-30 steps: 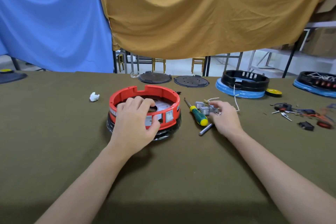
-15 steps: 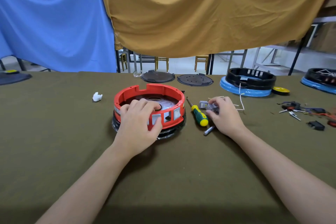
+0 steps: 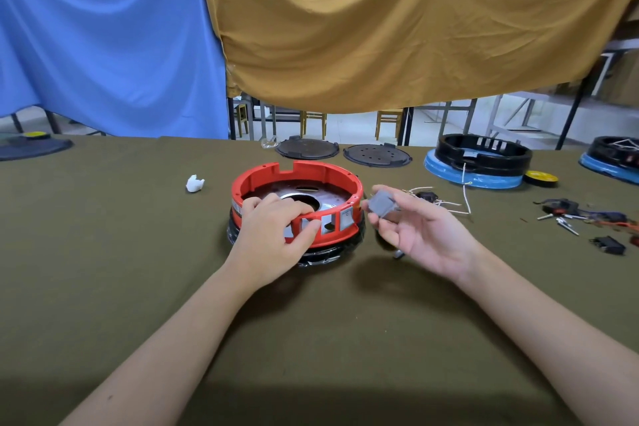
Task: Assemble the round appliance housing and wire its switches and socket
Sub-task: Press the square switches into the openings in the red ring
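The left hand (image 3: pixel 273 235) gripped the near rim of the red housing (image 3: pixel 297 207) at mid-table. The right hand (image 3: pixel 415 228) pinched a grey switch (image 3: pixel 382 206) just right of it. The switch probably needed squaring to an empty window, with the housing held steady.

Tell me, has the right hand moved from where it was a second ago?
Yes. The right hand has lifted off the table, holding a grey switch up beside the red housing.

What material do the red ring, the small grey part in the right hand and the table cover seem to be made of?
Red ring: probably moulded plastic, semi-matte, with crisp notches and window cutouts in its rim. Small grey part: likely plastic too, a dull, evenly coloured block; details are blurred. Table cover: olive woven cloth, matte, with soft creases and no shine.
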`<state>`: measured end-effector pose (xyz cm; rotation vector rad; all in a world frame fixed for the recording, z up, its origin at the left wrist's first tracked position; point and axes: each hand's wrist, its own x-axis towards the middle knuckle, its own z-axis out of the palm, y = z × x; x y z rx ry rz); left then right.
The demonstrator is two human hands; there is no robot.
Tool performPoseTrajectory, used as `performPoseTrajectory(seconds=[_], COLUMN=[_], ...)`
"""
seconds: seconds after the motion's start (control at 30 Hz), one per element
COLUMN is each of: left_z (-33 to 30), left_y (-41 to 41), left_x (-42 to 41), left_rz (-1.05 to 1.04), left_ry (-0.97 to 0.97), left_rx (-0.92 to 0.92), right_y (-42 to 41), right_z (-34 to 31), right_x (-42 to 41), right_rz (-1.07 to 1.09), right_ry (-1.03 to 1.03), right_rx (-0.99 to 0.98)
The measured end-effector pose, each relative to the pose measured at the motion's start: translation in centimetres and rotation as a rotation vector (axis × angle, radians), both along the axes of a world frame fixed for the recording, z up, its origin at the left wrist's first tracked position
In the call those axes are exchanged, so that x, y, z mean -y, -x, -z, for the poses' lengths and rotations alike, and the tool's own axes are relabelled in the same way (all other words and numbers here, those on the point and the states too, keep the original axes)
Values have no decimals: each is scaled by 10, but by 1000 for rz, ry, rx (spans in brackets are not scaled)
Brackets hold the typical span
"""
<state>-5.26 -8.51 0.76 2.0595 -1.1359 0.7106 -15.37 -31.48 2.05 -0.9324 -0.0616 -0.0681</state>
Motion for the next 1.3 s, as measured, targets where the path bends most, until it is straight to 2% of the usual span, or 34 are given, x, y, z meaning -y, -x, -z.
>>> performPoseTrajectory(seconds=[0.2,0.37,0.57,0.87,1.07,1.3], left_z=[3,4,5,6,7,7], left_y=[-4,-2,0,-1,1,1], left_x=[0,0,1,1,0,0], left_rz=[34,42,17,-12,-7,-1], left_ry=[-21,-23,-30,-16,-23,-15], left_rx=[8,13,40,34,28,25], right_y=[1,0,-1,-1,-3,-5], right_z=[8,11,11,9,8,10], right_x=[-7,-20,-27,-28,-27,-26], right_rz=[-48,81,95,94,44,31], right_ry=[169,427,466,372,158,204], right_rx=[12,84,92,125,7,28])
